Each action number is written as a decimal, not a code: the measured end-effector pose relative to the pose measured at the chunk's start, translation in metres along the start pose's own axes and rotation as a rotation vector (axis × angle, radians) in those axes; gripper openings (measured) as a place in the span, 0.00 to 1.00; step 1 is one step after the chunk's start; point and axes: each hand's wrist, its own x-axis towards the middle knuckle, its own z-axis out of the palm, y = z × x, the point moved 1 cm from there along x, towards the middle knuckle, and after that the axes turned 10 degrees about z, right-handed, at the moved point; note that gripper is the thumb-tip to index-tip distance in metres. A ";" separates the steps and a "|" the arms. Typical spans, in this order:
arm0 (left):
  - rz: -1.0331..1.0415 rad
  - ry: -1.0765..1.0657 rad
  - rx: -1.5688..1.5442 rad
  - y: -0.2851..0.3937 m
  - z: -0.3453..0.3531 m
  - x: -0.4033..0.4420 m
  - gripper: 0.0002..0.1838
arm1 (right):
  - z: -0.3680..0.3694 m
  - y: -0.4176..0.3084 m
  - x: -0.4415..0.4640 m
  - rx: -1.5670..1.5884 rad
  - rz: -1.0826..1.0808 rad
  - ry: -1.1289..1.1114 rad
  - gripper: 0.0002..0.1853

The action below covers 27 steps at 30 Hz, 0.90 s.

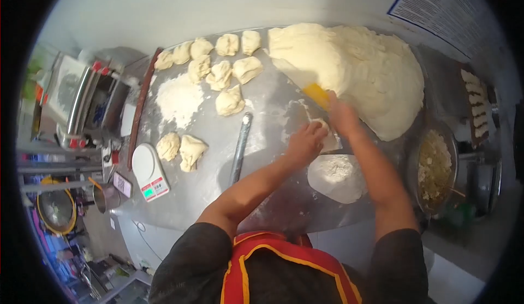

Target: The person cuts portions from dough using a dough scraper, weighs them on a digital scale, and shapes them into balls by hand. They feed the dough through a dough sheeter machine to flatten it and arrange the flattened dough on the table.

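Note:
My right hand [343,117] is closed around a yellow dough scraper [316,95], whose blade meets the near edge of a large, spread-out mass of dough [376,75]. Just to the left and nearer me, my left hand [307,142] has its fingers curled on a small pale piece of dough [329,139] on the metal table [218,124]. How much dough lies under those fingers is hidden. Below both hands sits a pale round patch topped with flour [338,178].
Several dough lumps [229,101] lie at the back left beside scattered flour [179,101]. Two more lumps [191,152] are near a white digital scale [150,170]. A rolling pin [240,148] lies mid-table. A metal bowl of filling [435,167] stands at the right.

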 end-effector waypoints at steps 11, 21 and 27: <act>-0.746 0.725 -0.212 -0.084 -0.248 -0.264 0.22 | 0.021 -0.003 -0.017 -0.114 -0.214 0.201 0.32; -1.078 0.943 -0.231 -0.265 -0.314 -0.395 0.32 | -0.032 -0.163 -0.167 0.242 -0.129 0.247 0.19; -0.835 0.521 -0.384 -0.218 -0.371 -0.419 0.37 | -0.005 -0.250 -0.215 0.312 -0.276 0.277 0.18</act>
